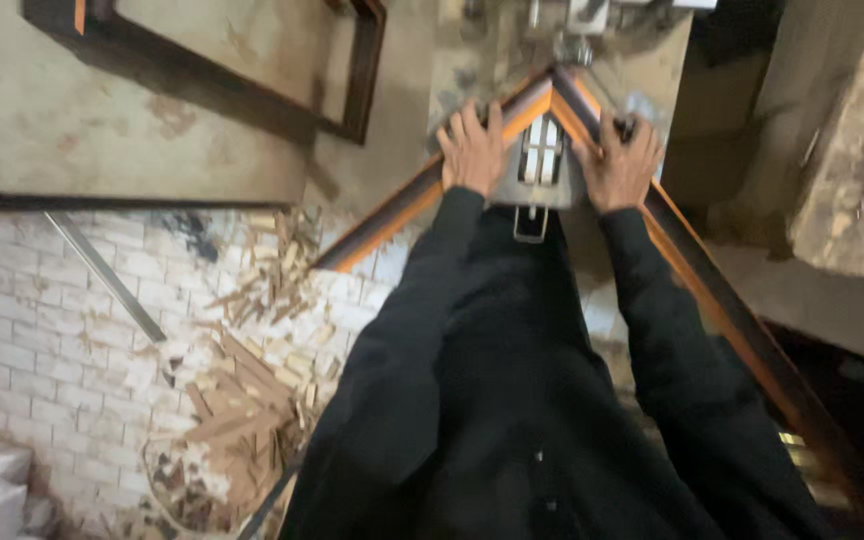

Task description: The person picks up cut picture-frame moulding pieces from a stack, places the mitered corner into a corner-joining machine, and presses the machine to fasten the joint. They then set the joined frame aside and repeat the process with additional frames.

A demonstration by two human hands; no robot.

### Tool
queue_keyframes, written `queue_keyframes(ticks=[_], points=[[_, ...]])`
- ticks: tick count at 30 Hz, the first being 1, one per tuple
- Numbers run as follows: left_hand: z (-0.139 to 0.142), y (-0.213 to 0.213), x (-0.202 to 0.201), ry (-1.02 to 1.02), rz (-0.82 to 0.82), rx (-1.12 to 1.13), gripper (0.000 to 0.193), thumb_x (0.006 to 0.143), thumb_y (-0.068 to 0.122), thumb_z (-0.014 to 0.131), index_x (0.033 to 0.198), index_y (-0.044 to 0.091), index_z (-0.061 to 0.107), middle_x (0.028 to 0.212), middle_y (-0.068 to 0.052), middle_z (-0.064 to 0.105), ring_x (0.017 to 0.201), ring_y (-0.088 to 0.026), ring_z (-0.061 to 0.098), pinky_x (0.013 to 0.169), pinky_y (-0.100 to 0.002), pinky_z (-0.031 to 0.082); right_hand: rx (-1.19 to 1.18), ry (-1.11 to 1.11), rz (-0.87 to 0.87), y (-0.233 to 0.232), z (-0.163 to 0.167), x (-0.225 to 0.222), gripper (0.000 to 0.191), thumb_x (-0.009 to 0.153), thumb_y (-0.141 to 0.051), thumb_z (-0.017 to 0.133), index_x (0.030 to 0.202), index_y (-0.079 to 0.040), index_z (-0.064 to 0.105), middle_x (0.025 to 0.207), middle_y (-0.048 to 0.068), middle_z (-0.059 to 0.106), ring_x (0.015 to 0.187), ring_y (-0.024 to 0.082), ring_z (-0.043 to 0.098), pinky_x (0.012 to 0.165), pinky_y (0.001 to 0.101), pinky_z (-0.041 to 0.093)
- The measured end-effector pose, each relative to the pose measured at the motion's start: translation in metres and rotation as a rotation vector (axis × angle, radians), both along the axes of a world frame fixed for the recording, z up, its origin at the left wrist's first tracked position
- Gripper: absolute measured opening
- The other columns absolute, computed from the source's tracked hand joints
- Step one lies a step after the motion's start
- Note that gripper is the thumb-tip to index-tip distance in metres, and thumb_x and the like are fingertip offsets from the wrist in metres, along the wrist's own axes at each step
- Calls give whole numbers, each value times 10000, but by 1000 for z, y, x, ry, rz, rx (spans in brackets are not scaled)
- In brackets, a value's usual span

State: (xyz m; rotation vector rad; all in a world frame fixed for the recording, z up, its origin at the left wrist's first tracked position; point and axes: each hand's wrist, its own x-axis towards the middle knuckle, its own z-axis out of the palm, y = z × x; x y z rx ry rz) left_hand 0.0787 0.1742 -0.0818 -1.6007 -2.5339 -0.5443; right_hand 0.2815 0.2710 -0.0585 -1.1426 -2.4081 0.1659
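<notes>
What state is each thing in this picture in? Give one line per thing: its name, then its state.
Left hand: fingers spread, pressing on left moulding strip.
Right hand: pressing on right moulding strip.
Strips: meeting in a mitred corner.
Finished frame: lying flat on bench.
Wood offcuts: scattered on floor.

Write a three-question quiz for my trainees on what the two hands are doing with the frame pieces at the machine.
1. True or false: the left hand and right hand each press on a separate frame piece.
2. What shape do the left piece and right piece form where they meet?
A. a straight line
B. a pointed corner
C. a cross
3. What lies heaped on the floor to the left?

Key:
1. True
2. B
3. Wood scraps
</notes>
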Motion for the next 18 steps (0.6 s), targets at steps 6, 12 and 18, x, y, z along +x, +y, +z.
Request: queue_keyframes(ticks=[6, 12, 18], points=[[1, -1, 5, -39, 16, -26, 616, 918, 392, 659, 1438, 88, 532, 1397, -249, 477, 1192, -419, 490, 1011, -635, 375, 24, 25, 16, -6, 8, 1, 590, 1001, -408, 823, 1478, -128, 621, 1364, 194, 522, 1225, 381, 493, 1041, 539, 369], [12, 5, 1, 77, 49, 48, 602, 887, 435, 673, 1391, 125, 559, 1369, -242, 496, 1160, -407, 498, 986, -650, 376, 39, 49, 37, -7, 31, -10, 573, 959, -426, 824, 1424, -135, 659, 1316, 183, 536, 1202, 391, 492, 991, 532, 358], [35, 37, -19, -102, 23, -36, 595, 915, 461, 673, 1381, 108, 559, 1401, -243, 461, 1217, -410, 471, 947, -609, 386, 30, 18, 21, 25, 50, -37, 581, 912, -431, 837, 1396, -147, 687, 1236, 185, 529, 1170, 380, 497, 943, 524, 366]])
